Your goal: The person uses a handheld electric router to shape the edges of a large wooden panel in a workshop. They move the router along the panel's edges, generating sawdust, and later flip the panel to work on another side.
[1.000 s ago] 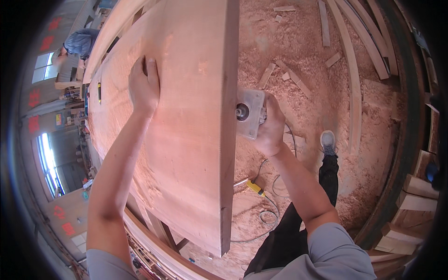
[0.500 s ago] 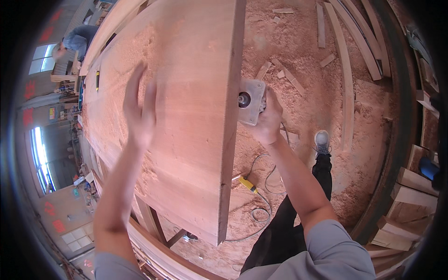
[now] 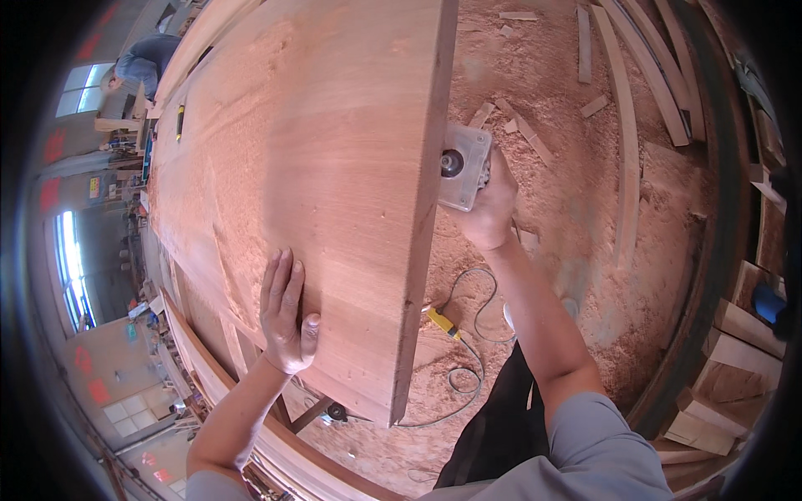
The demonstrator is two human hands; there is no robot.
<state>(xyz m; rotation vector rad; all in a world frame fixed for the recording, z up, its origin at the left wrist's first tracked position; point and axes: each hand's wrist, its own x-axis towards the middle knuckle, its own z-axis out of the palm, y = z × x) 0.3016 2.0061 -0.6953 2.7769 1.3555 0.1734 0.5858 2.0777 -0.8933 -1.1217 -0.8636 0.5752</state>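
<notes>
A large wooden slab (image 3: pixel 359 200) spans the middle, with fine sawdust over its left part. My left hand (image 3: pixel 288 321) lies on the slab's top near its close left edge, palm down, fingers stretched and holding nothing. At the slab's right edge, my right hand (image 3: pixel 493 204) is wrapped round a trim router (image 3: pixel 468 171). The router's clear square base faces up, with a dark round collet in its opening. Its body is mostly hidden beneath the base and by my fingers. Whether the base touches the slab's edge, I cannot tell.
A yellow power tool (image 3: pixel 443 322) with a grey cord (image 3: pixel 482 376) lies on the shaving-strewn floor. Long wood strips (image 3: pixel 626 159) lie to the right, and stacked timber (image 3: pixel 723 376) stands lower right. A yellow-black tool (image 3: pixel 180 123) rests on the slab. Another person (image 3: pixel 144 65) bends over far left.
My left hand has come down the slab toward me and now lies on it, leaving a swept band in the sawdust. The router remains in my right hand. My foot has shifted nearer.
</notes>
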